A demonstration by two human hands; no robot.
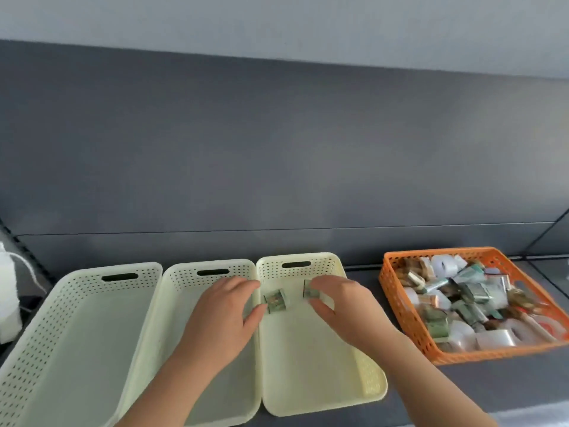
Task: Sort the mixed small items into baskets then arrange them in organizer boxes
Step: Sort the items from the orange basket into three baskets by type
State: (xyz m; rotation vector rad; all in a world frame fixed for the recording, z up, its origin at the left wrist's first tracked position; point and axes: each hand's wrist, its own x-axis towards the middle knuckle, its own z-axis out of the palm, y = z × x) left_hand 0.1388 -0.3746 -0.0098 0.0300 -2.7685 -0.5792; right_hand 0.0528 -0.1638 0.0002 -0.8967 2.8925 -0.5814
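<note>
Three cream baskets stand side by side along the near edge of the dark bench (480, 386): the left cream basket (40, 318), the middle cream basket (184, 280) and the right cream basket (308, 383), each touching its neighbour. Well apart, toward the bench's right end, the orange basket (397, 303) is heaped with mixed small items (462, 300).

The left hand (221, 312) hovers over the middle cream basket at the rim it shares with the right one. Its fingers (243, 285) are released and loosely spread, the thumb tip just beside a green roll (276, 302) lying on the right cream basket's floor near its far end. The right hand (345, 306) is above that same basket, its fingers (323, 283) and thumb pinching a second green item (308, 291) just beside the roll. A white object (7, 291) sits at the bench's left edge
</note>
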